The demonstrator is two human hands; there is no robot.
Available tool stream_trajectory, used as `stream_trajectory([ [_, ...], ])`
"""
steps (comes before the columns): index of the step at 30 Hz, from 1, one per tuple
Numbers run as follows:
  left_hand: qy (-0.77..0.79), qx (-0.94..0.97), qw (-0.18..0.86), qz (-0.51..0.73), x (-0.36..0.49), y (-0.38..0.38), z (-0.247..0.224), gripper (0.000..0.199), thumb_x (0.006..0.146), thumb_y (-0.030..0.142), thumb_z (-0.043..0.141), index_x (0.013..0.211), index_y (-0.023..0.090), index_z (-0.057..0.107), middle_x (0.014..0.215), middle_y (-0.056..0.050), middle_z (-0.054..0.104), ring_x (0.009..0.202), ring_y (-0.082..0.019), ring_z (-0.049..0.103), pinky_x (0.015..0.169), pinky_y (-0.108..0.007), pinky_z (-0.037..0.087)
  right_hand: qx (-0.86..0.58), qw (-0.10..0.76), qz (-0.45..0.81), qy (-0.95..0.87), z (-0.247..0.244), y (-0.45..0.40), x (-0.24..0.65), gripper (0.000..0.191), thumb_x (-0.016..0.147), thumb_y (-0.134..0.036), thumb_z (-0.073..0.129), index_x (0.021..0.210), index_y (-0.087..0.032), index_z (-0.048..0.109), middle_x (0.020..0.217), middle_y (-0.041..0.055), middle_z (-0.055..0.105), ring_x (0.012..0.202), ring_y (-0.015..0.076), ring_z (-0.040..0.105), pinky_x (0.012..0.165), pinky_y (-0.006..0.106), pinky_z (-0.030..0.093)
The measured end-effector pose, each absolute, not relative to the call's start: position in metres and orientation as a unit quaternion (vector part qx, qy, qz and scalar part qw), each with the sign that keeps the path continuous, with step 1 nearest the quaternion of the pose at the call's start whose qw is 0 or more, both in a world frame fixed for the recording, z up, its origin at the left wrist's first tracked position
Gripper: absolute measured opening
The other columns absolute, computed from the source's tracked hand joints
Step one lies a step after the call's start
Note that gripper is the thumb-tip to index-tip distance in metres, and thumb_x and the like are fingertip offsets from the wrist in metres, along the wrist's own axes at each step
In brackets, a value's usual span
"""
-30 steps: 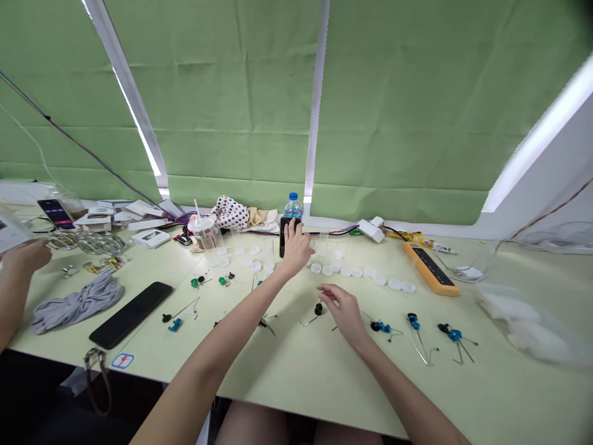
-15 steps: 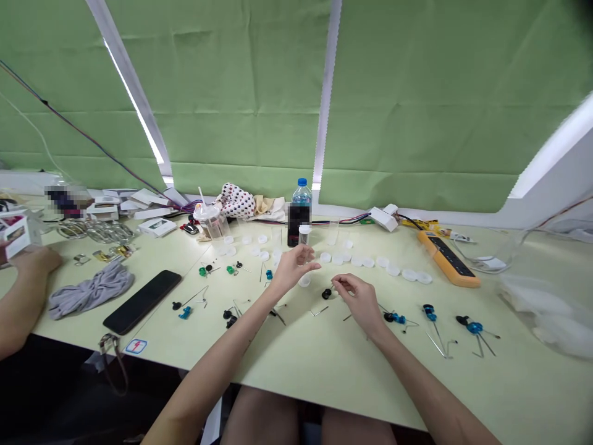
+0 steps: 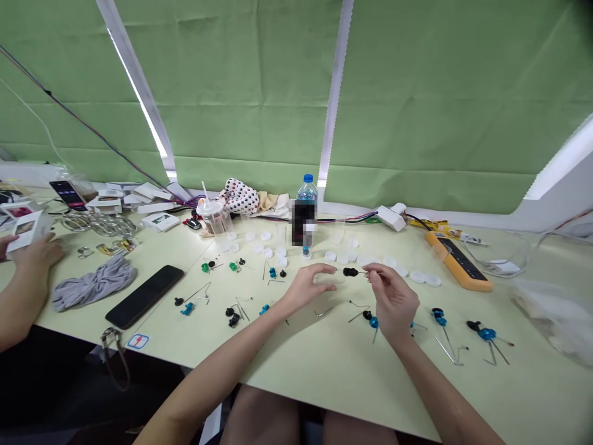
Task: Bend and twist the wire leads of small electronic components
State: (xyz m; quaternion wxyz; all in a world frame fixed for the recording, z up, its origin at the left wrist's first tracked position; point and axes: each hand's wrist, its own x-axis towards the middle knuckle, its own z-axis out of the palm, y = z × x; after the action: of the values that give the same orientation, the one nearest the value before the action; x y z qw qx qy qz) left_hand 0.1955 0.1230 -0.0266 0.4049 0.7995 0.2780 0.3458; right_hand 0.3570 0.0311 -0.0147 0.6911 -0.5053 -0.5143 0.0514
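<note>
My right hand (image 3: 393, 298) pinches the thin metal rod of a small black knob-like part (image 3: 351, 272) and holds it above the table. My left hand (image 3: 309, 285) is beside it with thumb and fingers apart, holding nothing. Behind the left hand stands a clear tube with a blue part (image 3: 306, 250) near its bottom; its upper portion is blurred out. Under the hands lie a bent metal rod (image 3: 323, 311) and a blue part (image 3: 374, 322) next to a black one. More blue-and-black parts (image 3: 486, 334) with rods lie to the right.
White round caps (image 3: 418, 277) run across the table behind my hands. An orange power strip (image 3: 458, 262) lies at the right, a dark phone (image 3: 145, 296) and grey cloth (image 3: 95, 285) at the left. A co-worker's hand (image 3: 41, 252) holds a white box at far left.
My right hand has raised the black part from near the table and shifted right. My left hand has come away from the clear tube, towards the right hand. The view has shifted slightly.
</note>
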Motion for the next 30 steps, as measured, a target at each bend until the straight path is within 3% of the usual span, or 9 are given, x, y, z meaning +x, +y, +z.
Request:
stream_trajectory([
  [7, 0.284, 0.785, 0.411, 0.367, 0.196, 0.122, -0.034, 0.033, 0.067, 0.026, 0.072, 0.099, 0.023, 0.067, 0.108, -0.004, 0.067, 0.104, -0.021, 0.059, 0.096, -0.035, 0.042, -0.476, 0.678, 0.038, -0.559, -0.016, 0.024, 0.355, 0.013, 0.086, -0.026, 0.053, 0.089, -0.02, 0.064, 0.09, 0.0077, 0.065, 0.082, 0.0203, 0.061, 0.068, 0.034, 0.053],
  [12, 0.273, 0.773, 0.432, 0.376, 0.198, 0.115, -0.031, 0.035, 0.065, 0.025, 0.074, 0.1, 0.022, 0.068, 0.106, -0.005, 0.067, 0.101, -0.021, 0.06, 0.094, -0.034, 0.043, -0.454, 0.618, 0.08, -0.637, -0.017, 0.028, 0.354, 0.015, 0.088, -0.026, 0.05, 0.09, -0.022, 0.064, 0.093, 0.0077, 0.065, 0.089, 0.0217, 0.062, 0.077, 0.038, 0.052],
  [19, 0.284, 0.75, 0.421, 0.424, 0.198, 0.108, -0.034, 0.035, 0.067, 0.026, 0.072, 0.101, 0.021, 0.065, 0.103, -0.005, 0.067, 0.098, -0.019, 0.061, 0.091, -0.032, 0.044, -0.434, 0.547, -0.038, -0.715, -0.03, 0.032, 0.356, 0.02, 0.085, -0.017, 0.052, 0.097, -0.024, 0.067, 0.101, 0.0085, 0.047, 0.091, 0.0196, 0.058, 0.078, 0.037, 0.053],
  [26, 0.289, 0.756, 0.384, 0.444, 0.196, 0.105, -0.031, 0.032, 0.071, 0.025, 0.069, 0.102, 0.022, 0.064, 0.106, -0.004, 0.066, 0.101, -0.019, 0.059, 0.093, -0.033, 0.043, -0.438, 0.528, -0.049, -0.726, -0.032, 0.031, 0.354, 0.028, 0.087, -0.014, 0.049, 0.107, -0.027, 0.064, 0.106, 0.0075, 0.058, 0.097, 0.0211, 0.06, 0.085, 0.039, 0.051],
  [30, 0.275, 0.763, 0.374, 0.45, 0.195, 0.104, -0.029, 0.032, 0.073, 0.028, 0.068, 0.104, 0.022, 0.063, 0.105, -0.004, 0.066, 0.1, -0.019, 0.059, 0.092, -0.032, 0.043, -0.442, 0.552, -0.042, -0.705, -0.03, 0.029, 0.35, 0.029, 0.086, -0.014, 0.05, 0.107, -0.028, 0.065, 0.107, 0.0076, 0.056, 0.095, 0.0205, 0.06, 0.083, 0.038, 0.053],
])
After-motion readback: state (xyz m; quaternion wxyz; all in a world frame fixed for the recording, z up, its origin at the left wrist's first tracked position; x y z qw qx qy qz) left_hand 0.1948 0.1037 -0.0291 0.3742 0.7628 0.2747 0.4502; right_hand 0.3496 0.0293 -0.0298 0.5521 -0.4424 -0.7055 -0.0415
